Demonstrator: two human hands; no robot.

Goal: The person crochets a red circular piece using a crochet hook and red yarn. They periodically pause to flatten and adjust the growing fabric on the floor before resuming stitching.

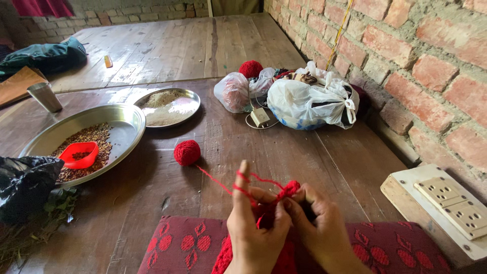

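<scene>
My left hand [256, 228] and my right hand [319, 226] meet at the bottom centre over a piece of red knitted work [286, 192]. Both pinch it. A red strand [218, 182] loops over my raised left index finger and runs back to a red yarn ball [187, 152] lying on the wooden platform [284, 152]. Below my hands lies a dark red patterned cushion [182, 246]. Any needle or hook is hidden by my fingers.
A large steel plate [122, 124] with seeds and a small red bowl [79, 155] sits left; a smaller steel plate [170, 106] of grain lies behind it. Plastic bags [309, 101], another red yarn ball [250, 68], a steel cup [44, 96], a black bag [25, 185], a socket board [451, 203], a brick wall right.
</scene>
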